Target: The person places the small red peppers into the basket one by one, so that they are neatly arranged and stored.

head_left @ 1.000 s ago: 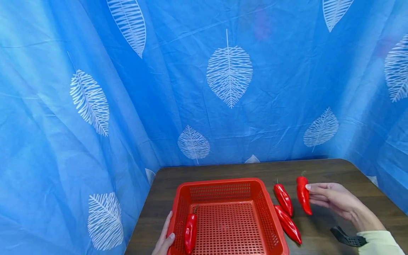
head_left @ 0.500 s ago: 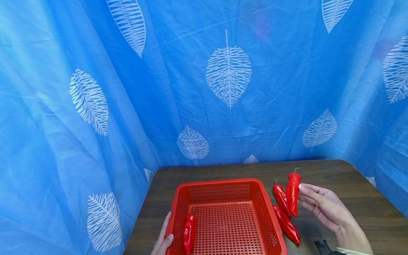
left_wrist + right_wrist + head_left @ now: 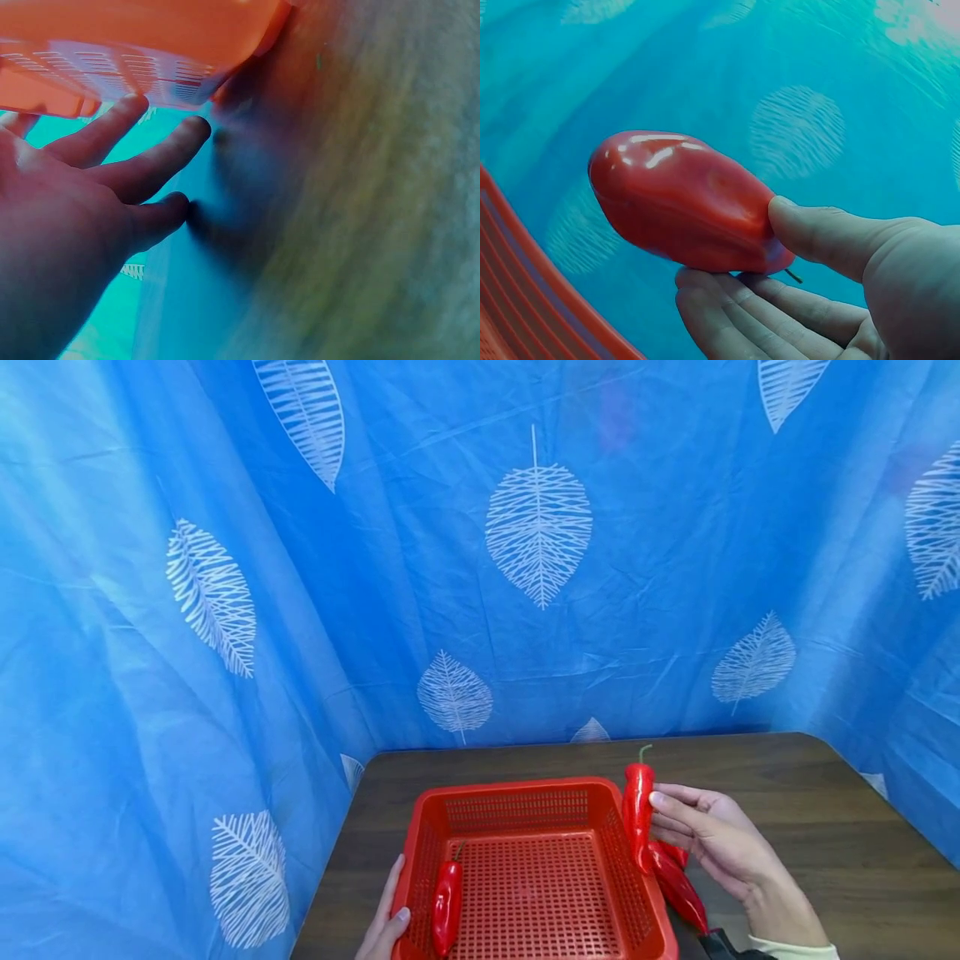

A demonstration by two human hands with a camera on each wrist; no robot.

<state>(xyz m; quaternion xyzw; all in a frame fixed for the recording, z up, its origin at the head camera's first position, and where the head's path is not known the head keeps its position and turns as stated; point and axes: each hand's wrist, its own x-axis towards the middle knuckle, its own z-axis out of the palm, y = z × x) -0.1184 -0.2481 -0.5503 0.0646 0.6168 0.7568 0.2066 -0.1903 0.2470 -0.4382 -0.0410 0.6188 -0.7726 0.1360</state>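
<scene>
My right hand (image 3: 720,839) pinches a shiny red pepper (image 3: 637,810) between thumb and fingers, stem up, beside the right rim of the red plastic basket (image 3: 517,787). In the right wrist view the held pepper (image 3: 682,199) shows whole, its stem end near the thumb. My left hand (image 3: 384,922) holds the basket's left side, thumb over the rim; the left wrist view shows its fingers stretched along the outer wall. Another red pepper (image 3: 447,902) lies inside the basket at the left. A further pepper (image 3: 681,891) lies on the table, with one more partly hidden behind my right hand.
The basket has slatted walls and a mesh floor and stands on a dark wooden table (image 3: 862,852). A blue curtain (image 3: 637,568) with white leaf prints hangs behind and at both sides. A black wrist strap (image 3: 723,946) and pale sleeve show at the right.
My right hand has carried its pepper leftward, from the right of the loose peppers to the basket's right rim. My left hand and the basket have stayed put.
</scene>
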